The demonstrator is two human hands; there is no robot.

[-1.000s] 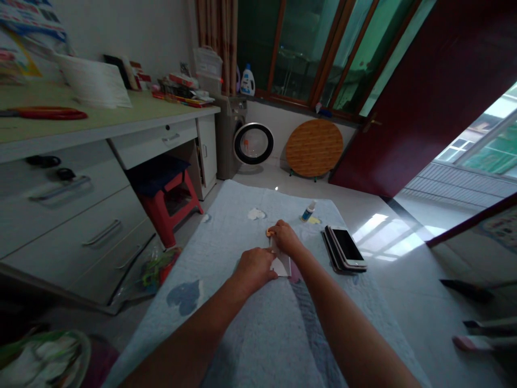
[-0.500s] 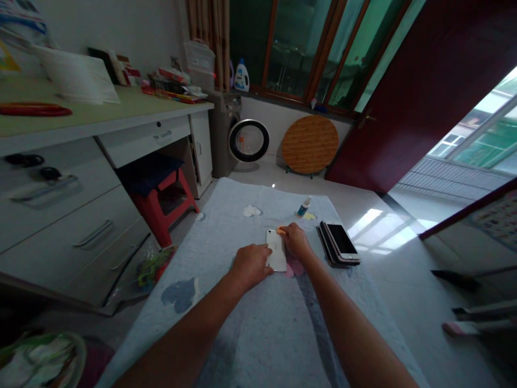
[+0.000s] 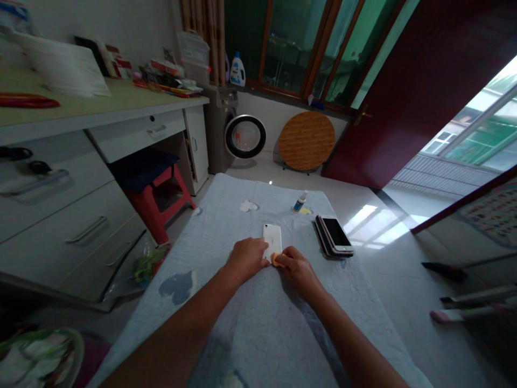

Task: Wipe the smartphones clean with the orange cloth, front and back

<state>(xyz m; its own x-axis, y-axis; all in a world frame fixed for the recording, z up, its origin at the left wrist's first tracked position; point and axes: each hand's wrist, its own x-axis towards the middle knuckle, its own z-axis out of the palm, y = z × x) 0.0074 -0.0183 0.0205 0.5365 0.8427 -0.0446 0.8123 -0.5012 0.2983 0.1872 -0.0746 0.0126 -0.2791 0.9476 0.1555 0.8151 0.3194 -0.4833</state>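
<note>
A white phone lies back up on the cloth-covered table, its camera at the far left corner. My left hand grips it by the left edge and near end, fingers closed. In my right hand is a small orange cloth, pinched and pressed on the phone's near right corner. To the right lies a stack of phones, the top one with its dark screen up. A small spray bottle with a blue label stands beyond the phone.
On the left stands a desk with drawers, and a red stool partly under it. A washing machine has its round door open. Behind the table, a round wooden tabletop leans on the wall beside a dark red door.
My right hand has drawn the orange cloth from the phone's far right corner to its near end. My left hand still holds the phone. The whole view has shifted slightly.
</note>
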